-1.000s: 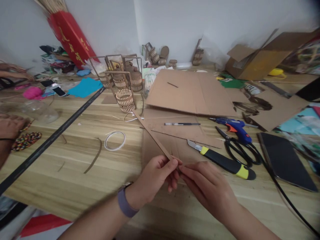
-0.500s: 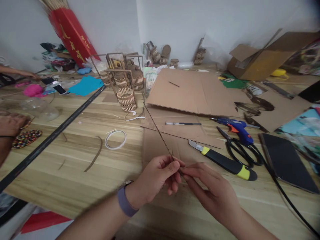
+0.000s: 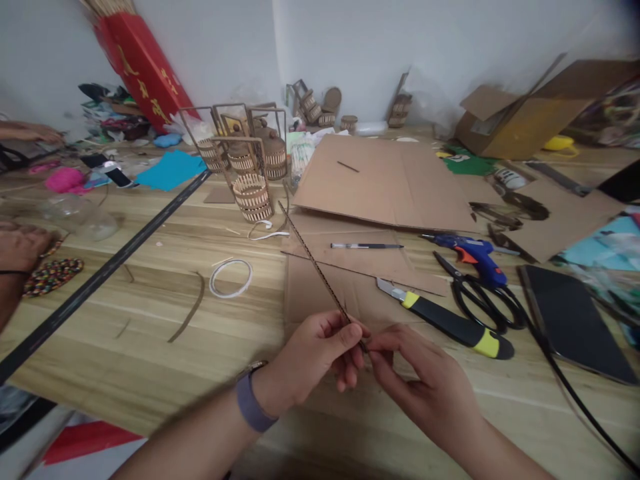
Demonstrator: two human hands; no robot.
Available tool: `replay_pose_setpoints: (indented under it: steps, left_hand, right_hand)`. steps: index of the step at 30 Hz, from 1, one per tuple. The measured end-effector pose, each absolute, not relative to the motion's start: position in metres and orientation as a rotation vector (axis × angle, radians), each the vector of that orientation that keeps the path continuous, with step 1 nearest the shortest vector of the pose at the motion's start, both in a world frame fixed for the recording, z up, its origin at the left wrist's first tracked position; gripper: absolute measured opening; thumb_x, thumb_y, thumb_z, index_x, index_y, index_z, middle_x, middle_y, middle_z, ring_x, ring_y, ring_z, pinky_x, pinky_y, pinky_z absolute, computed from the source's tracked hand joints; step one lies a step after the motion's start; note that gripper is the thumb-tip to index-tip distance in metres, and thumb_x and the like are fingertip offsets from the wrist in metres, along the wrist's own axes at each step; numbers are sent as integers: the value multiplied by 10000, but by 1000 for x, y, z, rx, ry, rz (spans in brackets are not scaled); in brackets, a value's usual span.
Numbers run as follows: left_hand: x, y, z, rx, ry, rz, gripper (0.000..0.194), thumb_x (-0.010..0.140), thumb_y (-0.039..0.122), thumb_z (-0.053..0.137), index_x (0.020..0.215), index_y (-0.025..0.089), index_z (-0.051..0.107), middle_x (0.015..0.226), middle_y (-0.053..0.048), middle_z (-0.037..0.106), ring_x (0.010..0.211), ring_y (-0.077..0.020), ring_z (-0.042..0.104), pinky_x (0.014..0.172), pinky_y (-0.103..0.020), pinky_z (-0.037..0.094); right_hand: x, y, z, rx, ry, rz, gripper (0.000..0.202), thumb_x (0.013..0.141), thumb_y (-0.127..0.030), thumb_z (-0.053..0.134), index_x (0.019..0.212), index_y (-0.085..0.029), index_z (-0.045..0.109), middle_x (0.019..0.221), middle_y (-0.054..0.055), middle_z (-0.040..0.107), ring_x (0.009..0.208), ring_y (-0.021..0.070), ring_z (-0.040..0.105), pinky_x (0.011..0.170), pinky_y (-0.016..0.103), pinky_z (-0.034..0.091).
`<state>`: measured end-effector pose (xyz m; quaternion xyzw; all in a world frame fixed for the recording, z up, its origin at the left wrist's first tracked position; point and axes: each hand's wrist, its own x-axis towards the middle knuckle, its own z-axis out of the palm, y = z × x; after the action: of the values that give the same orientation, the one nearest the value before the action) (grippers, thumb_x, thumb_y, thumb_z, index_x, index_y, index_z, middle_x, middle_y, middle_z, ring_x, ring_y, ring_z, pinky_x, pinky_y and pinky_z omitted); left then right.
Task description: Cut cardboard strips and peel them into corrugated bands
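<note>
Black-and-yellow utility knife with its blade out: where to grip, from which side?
I'd grip the black-and-yellow utility knife mid-handle, coming from the near side: the long handle angles toward the wearer, its bare blade points away leftward, and black-handled scissors crowd the far side.

Versus a second ago: my cardboard strip (image 3: 320, 272) rolled from broad face to corrugated edge, far tip swung right, away from the basket (image 3: 253, 199). My right hand (image 3: 427, 380) went from extended fingers to curled. Co-worker's hand (image 3: 35, 132), far left, drew back this last half-second.
</note>
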<state>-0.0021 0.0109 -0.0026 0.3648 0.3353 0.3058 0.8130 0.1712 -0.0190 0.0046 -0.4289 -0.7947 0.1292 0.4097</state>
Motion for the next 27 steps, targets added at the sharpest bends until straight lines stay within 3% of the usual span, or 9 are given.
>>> replay_pose_setpoints:
  steps: [9,12,15,17,20,22,27]
  left_hand:
    - [-2,10,-5,815,723,623,572,709,660,757,882,144,581,608,46,570,419,-65,506,364,-178,347]
    - [-2,9,-5,869,749,610,636,715,692,729,984,128,611,618,48,561,417,-63,485,364,-179,329]
    - [-2,8,-6,985,825,630,689,758,722,662,1105,130,597,618,54,548,431,-76,472,379,-190,329]
    - [-3,6,-5,1118,912,655,605,830,718,577,1030,148,594,594,58,526,449,-87,464,409,-204,333]
    - [-6,5,1,1432,1091,675,485,936,620,486,732,182,524,555,50,488,498,-97,454,482,-230,313]
    - [-9,4,6,1655,1189,689,472,970,520,485,634,189,456,560,39,480,545,-107,453,523,-249,285]
    - [-12,-2,13,1924,1098,751,285,984,342,506,750,184,544,672,30,534,623,-115,491,581,-243,325]
  right_hand:
    - [168,-19,4,-1108,-1993,300,160,847,-119,502,747,-242,526,601,-41,578,517,113,575,488,214,455]
    - [167,-20,2,-1126,-1991,367,170,856,-120,483,742,-243,510,611,-36,587,519,111,568,486,204,460]
    - [166,-21,2,-1158,-1959,461,176,863,-134,470,729,-246,489,606,-40,584,509,106,553,470,192,450]
    - [165,-21,2,-1188,-1923,516,175,853,-134,459,722,-247,486,588,-48,569,491,100,538,454,182,436]
    - [165,-20,4,-1236,-1874,584,162,836,-148,451,715,-245,497,564,-52,554,477,99,524,443,181,425]
    - [166,-20,5,-1266,-1846,626,152,836,-174,453,709,-242,503,562,-46,553,479,102,521,442,186,423]
    - [167,-19,5,-1274,-1825,686,157,847,-196,460,704,-239,508,557,-45,546,471,100,494,435,189,401]
